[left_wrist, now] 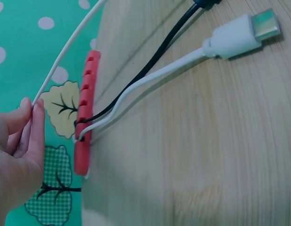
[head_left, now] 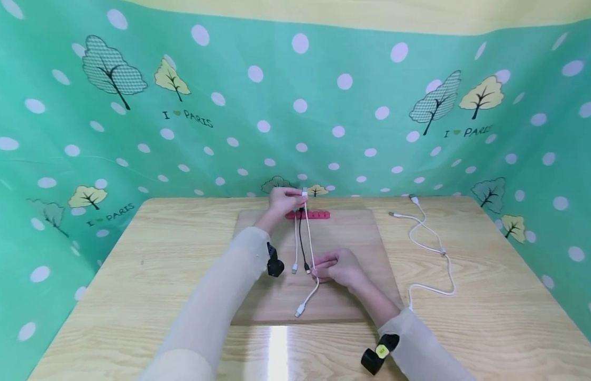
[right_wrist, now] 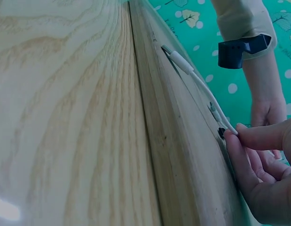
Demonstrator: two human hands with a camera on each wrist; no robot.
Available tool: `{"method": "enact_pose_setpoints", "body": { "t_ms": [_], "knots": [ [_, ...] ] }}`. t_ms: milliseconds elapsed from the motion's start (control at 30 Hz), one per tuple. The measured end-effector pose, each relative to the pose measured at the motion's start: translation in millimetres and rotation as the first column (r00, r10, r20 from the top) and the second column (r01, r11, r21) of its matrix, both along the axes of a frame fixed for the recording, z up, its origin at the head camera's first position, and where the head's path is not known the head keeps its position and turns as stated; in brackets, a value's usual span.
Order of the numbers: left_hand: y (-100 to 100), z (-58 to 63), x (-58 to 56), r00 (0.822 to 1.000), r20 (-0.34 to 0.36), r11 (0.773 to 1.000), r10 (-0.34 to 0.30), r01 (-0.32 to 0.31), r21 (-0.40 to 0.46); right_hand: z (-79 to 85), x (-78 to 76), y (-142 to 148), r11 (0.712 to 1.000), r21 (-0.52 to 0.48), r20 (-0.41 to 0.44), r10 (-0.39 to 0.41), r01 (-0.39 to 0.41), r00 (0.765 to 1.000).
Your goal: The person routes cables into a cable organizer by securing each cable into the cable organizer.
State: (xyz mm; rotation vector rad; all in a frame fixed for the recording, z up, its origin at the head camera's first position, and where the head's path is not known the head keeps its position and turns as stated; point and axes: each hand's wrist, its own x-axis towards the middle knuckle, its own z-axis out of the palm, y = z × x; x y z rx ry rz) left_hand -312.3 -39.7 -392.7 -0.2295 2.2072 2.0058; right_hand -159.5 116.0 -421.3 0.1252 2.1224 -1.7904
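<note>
A white USB cable runs taut between my two hands above the board. At its far end, my left hand pinches it near a white plug, over the red cable holder. My right hand pinches the cable lower down between thumb and fingertips, and its loose end with a white plug hangs beyond those fingers toward the front edge. Seen from the left wrist, a black cable and another white cable sit in slots of the red holder and lie across the wood.
Beneath the hands lies a wooden board on the light wood table. To its right is a white branching cable with several ends. A green dotted curtain stands behind the table and at both sides.
</note>
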Motion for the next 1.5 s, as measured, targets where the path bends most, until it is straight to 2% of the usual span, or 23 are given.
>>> {"method": "enact_pose_setpoints", "body": {
  "t_ms": [133,233,333,533,700,833,967,1233,1367,1500],
  "knots": [
    [5,-5.6,-4.0,1.0,0.013,1.0,-0.019,0.02,-0.016,-1.0,0.6,3,1.0,0.017,-0.007,-0.013,0.013,1.0],
    [8,-8.8,-7.1,0.999,-0.006,0.993,-0.04,0.039,-0.107,-0.7,1.0,4,0.999,0.035,-0.008,-0.033,0.034,0.999],
    [9,-11.5,-8.9,0.997,-0.037,0.974,-0.061,0.051,-0.222,-0.8,0.9,3,0.997,0.047,-0.013,-0.055,0.056,0.998],
    [6,-20.8,-12.1,0.992,-0.092,0.949,-0.09,0.057,-0.309,-1.0,-0.1,-1,0.994,0.069,-0.007,-0.086,0.087,0.996],
    [2,-28.4,-16.2,0.985,-0.113,0.936,-0.127,0.081,-0.344,-0.9,-0.8,-4,0.993,0.098,0.006,-0.069,0.068,0.998],
    [1,-28.9,-18.9,0.97,-0.163,0.907,-0.183,0.102,-0.409,0.0,-3.0,-3,0.993,0.116,0.009,-0.035,0.034,0.999],
    [4,-27.0,-19.8,0.959,-0.175,0.881,-0.224,0.123,-0.457,2.0,-6.1,-2,0.991,0.13,0.022,0.003,-0.005,1.0],
    [7,-26.6,-18.7,0.974,-0.142,0.866,-0.175,0.084,-0.493,2.9,-9.9,-1,0.987,0.152,0.032,0.039,-0.044,0.999],
    [11,-25.1,-17.3,0.976,-0.139,0.855,-0.169,0.075,-0.513,2.7,-10.2,-2,0.986,0.163,0.02,0.044,-0.047,0.999],
    [15,-23.8,-15.9,0.978,-0.136,0.86,-0.158,0.068,-0.505,2.3,-9.9,-3,0.982,0.184,0.012,0.035,-0.037,0.999]
  ]
}}
